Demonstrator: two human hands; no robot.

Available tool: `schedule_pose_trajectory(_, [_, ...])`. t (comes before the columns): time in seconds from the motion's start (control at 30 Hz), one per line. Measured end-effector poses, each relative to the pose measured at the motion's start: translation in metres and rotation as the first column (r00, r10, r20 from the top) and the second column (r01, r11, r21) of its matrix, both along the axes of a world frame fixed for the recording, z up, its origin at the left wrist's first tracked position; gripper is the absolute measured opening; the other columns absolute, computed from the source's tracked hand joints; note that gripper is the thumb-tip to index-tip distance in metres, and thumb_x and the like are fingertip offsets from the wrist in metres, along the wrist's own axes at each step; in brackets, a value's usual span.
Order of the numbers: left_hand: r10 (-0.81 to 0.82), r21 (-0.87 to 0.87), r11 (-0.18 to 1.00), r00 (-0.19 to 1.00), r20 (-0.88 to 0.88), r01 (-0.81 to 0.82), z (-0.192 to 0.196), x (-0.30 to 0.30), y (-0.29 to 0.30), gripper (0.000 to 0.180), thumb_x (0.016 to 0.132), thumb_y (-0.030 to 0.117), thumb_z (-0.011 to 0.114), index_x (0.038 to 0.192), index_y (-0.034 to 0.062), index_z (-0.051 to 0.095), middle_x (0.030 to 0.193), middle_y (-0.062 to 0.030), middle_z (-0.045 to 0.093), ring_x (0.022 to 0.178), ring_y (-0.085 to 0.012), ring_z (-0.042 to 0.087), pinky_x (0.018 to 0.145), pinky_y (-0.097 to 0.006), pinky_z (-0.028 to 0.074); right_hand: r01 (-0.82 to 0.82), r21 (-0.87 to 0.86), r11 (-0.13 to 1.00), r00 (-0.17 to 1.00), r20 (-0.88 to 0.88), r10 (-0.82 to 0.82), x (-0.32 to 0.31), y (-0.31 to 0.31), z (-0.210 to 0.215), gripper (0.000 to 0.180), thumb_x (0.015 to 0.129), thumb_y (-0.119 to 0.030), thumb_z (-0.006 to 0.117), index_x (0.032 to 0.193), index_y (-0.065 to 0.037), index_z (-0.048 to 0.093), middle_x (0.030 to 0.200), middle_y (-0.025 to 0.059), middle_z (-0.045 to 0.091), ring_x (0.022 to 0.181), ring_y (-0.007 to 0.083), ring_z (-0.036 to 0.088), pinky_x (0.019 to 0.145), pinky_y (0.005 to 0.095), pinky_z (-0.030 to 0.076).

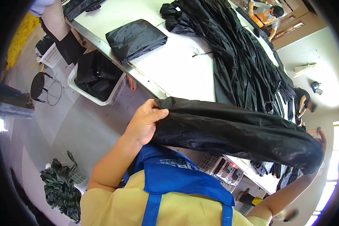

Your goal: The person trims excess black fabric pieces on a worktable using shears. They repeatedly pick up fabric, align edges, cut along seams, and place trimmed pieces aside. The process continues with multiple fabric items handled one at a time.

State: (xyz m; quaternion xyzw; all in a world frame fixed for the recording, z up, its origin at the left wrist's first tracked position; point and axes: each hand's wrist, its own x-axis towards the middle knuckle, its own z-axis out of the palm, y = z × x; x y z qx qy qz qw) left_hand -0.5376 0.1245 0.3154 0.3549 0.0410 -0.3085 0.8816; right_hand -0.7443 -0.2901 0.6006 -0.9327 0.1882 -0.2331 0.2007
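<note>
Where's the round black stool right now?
In the head view, the stool is on the floor at the left, just left of the big white basket and below the smaller white basket.

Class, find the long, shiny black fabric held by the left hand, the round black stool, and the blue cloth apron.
Long, shiny black fabric [229, 132]: head view, middle of its length.
Round black stool [37, 86]: head view, the seat.
Blue cloth apron [171, 184]: head view, the bib.
</note>
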Motion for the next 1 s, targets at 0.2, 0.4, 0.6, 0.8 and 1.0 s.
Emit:
schedule_pose_trajectory(0.2, [0.059, -0.279, 0.96, 0.994, 0.096, -0.03, 0.014, -0.011, 0.017, 0.015, 0.096, 0.014, 0.044, 0.11, 0.0096, 0.04, 0.103, -0.0126, 0.064, 0.093, -0.0167, 0.057, 0.085, -0.028, 0.04, 0.011, 0.252, 0.968, 0.991, 0.125, -0.044, -0.014, -0.048, -0.023, 0.05, 0.086, 0.001, 0.058, 0.134, 0.0, 0.044, 0.095, 0.0093, 0.06, 0.083, 0.0164, 0.064, 0.079, 0.0305, 0.055])
schedule_pose_trajectory(0.4, [-0.059, -0.115, 0.989, 0.957, 0.283, 0.095, 0.042, -0.018, 0.023, 0.049, 0.088, 0.002, 0.055, 0.131, 0.0078, 0.031, 0.11, -0.0126, 0.062, 0.097, -0.0152, 0.056, 0.083, -0.027, 0.041, -0.049, 0.294, 0.955, 0.98, 0.197, -0.01, -0.022, -0.074, -0.034, 0.05, 0.086, -0.001, 0.06, 0.133, -0.001, 0.045, 0.095, 0.0133, 0.062, 0.08, 0.0207, 0.067, 0.076, 0.0352, 0.058])
schedule_pose_trajectory(0.6, [-0.484, 0.665, 0.739, 0.606, 0.631, -0.103, 0.064, -0.002, 0.03, 0.033, 0.073, 0.003, 0.075, 0.104, 0.0073, 0.064, 0.08, -0.0074, 0.057, 0.081, -0.0174, 0.057, 0.072, -0.029, 0.045, 0.048, 0.481, 0.875, 0.963, 0.212, -0.169, -0.011, -0.027, 0.014, 0.043, 0.09, -0.007, 0.059, 0.131, -0.001, 0.047, 0.099, 0.0139, 0.063, 0.086, 0.0211, 0.067, 0.079, 0.0361, 0.058])
schedule_pose_trajectory(0.8, [-0.365, 0.531, 0.818, 0.511, 0.778, -0.223, 0.032, 0.035, 0.025, 0.028, 0.078, 0.016, 0.074, 0.102, 0.0056, 0.065, 0.101, -0.0179, 0.061, 0.094, -0.0309, 0.06, 0.084, -0.036, 0.046, 0.043, 0.306, 0.951, 0.956, 0.263, -0.127, -0.004, -0.004, 0.066, 0.041, 0.091, -0.008, 0.057, 0.131, -0.003, 0.048, 0.104, 0.0125, 0.063, 0.091, 0.0199, 0.066, 0.083, 0.0354, 0.057])
schedule_pose_trajectory(1.0, [-0.152, 0.366, 0.903, 0.627, 0.764, -0.227, -0.017, 0.036, 0.012, 0.02, 0.082, 0.009, 0.071, 0.1, 0.0029, 0.067, 0.088, -0.0141, 0.068, 0.078, -0.0187, 0.062, 0.078, -0.03, 0.048, 0.098, 0.189, 0.977, 0.959, 0.244, -0.144, -0.017, -0.014, 0.085, 0.04, 0.091, -0.007, 0.056, 0.131, -0.003, 0.048, 0.107, 0.0112, 0.063, 0.094, 0.0192, 0.065, 0.086, 0.0343, 0.056])
